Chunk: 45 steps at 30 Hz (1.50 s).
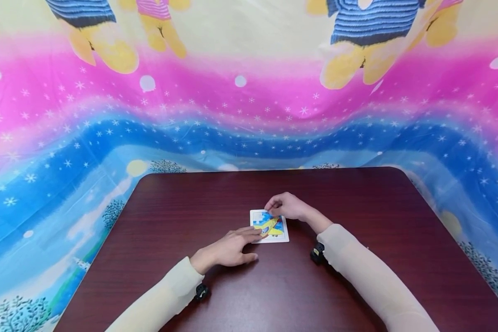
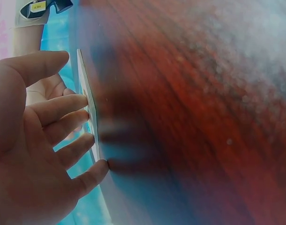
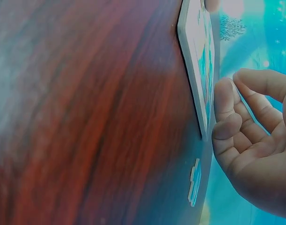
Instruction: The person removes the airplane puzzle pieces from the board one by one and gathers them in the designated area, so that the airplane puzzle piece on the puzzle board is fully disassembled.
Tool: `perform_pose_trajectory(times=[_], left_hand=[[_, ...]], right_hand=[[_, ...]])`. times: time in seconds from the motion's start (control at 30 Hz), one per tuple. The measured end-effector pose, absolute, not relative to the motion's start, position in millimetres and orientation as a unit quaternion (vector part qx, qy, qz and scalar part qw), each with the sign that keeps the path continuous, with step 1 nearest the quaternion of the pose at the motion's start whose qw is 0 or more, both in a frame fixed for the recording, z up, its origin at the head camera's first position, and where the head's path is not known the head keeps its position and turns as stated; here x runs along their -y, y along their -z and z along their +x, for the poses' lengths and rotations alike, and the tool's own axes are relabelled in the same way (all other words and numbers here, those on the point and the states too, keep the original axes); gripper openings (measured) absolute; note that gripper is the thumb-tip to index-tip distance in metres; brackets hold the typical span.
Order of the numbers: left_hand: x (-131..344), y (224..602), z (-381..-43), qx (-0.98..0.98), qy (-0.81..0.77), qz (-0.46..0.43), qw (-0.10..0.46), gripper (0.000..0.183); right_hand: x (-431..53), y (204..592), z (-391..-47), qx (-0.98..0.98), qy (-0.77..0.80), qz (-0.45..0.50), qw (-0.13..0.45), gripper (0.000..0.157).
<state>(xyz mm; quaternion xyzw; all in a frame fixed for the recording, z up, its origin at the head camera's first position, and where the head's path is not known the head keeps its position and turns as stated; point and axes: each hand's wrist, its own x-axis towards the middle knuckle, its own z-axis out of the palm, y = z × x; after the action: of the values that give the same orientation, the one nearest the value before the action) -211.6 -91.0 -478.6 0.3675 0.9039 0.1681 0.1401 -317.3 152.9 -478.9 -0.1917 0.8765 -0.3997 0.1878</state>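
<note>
A small picture puzzle in a white tray frame, showing a yellow airplane on blue, lies flat on the table. My left hand rests on its left side with fingers stretched out; in the left wrist view, the fingertips meet the edge of the board. Over the far right corner of the puzzle is my right hand, fingers loosely bent. The right wrist view shows its thumb close to the index fingertip, with nothing visible between them. A loose blue puzzle piece lies on the table beyond the board, below that hand.
The dark reddish-brown table has rounded far corners. Behind it hangs a cloth backdrop in pink and blue with snowflakes and bears. Black wrist cameras are strapped under both sleeves.
</note>
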Motion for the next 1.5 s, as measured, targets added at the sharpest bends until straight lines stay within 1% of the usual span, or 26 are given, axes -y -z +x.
perform_pose_trajectory(times=[0.17,0.4,0.73,1.27,1.5], left_hand=[[91.2,478.5,-211.4,-0.903,-0.178,0.365,0.14,0.054],[92.8,480.2,-211.9,-0.902,-0.188,0.365,0.136,0.054],[95.2,482.2,-211.2,-0.902,-0.187,0.368,0.125,0.052],[98.3,483.5,-210.9,-0.892,-0.195,0.386,0.131,0.053],[99.1,483.7,-212.6,-0.891,-0.199,0.387,0.13,0.052]], right_hand=[[-146.4,478.4,-315.6,-0.873,0.402,-0.194,0.195,0.013],[-139.8,479.1,-316.0,-0.875,0.392,-0.218,0.184,0.012],[-132.3,481.3,-317.8,-0.874,0.385,-0.221,0.196,0.012],[-123.7,483.3,-318.6,-0.876,0.383,-0.21,0.205,0.011],[-122.9,481.9,-317.9,-0.884,0.366,-0.217,0.195,0.011]])
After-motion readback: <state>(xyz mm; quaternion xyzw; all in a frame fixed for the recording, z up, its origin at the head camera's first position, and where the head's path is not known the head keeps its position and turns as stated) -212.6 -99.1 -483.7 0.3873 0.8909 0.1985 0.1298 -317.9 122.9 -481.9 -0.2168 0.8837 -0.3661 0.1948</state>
